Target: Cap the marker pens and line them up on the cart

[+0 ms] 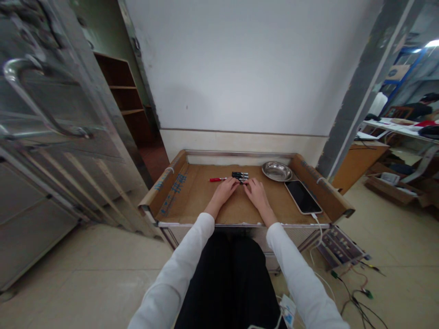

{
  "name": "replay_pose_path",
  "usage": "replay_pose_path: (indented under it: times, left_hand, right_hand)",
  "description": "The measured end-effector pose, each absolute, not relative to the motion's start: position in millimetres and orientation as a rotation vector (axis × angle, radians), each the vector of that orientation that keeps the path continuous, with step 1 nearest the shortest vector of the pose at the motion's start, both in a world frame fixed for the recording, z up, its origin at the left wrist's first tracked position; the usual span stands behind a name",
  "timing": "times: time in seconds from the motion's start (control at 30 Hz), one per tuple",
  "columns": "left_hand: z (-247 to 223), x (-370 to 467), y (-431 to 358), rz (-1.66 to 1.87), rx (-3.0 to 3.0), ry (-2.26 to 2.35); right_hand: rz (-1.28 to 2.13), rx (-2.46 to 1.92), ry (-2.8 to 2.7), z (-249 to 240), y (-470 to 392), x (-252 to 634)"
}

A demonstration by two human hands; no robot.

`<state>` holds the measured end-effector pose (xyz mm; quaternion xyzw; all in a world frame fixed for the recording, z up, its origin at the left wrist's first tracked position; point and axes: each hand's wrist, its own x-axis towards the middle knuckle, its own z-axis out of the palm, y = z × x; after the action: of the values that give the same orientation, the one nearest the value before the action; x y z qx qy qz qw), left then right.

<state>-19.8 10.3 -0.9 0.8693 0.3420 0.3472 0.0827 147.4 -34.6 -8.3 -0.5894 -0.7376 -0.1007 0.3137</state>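
On the brown cardboard surface (192, 201), several small black tools with silvery ends (240, 175) lie side by side. A red-handled tool (216, 179) points out to their left, its thin shaft running toward the black ones. My left hand (228, 188) rests just below them, fingertips at a small dark piece. From the right, my right hand (255, 191) touches the same dark piece with its fingertips. Both hands have their fingers bent together, and what lies between the fingertips is too small to name.
A round metal dish (276, 171) stands at the back right. Before it lies a phone (303, 196) with a white cable running over the front edge. Raised cardboard sides bound the surface left and right. A metal door (68, 137) is at the left; a person sits far right.
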Motion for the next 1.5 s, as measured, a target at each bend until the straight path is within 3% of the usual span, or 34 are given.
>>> replay_pose_path:
  times: [0.53,0.8,1.23,1.5]
  left_hand:
    - [2.2,-20.2,3.3,1.022,2.451,0.893]
    - [0.8,-17.3,5.5,1.082,2.567,0.965]
    - [1.4,-18.0,7.2,0.833,2.771,1.165]
    - [-2.3,-17.6,11.4,0.963,2.642,1.127]
  right_hand:
    - [-0.13,-1.414,-2.092,-9.7,-33.4,147.8]
    - [-0.244,-1.533,-1.949,-8.1,-35.5,148.1]
    - [-0.344,-1.668,-1.8,-2.8,-40.5,147.1]
    - [-0.365,-1.728,-1.792,-5.9,-40.0,149.9]
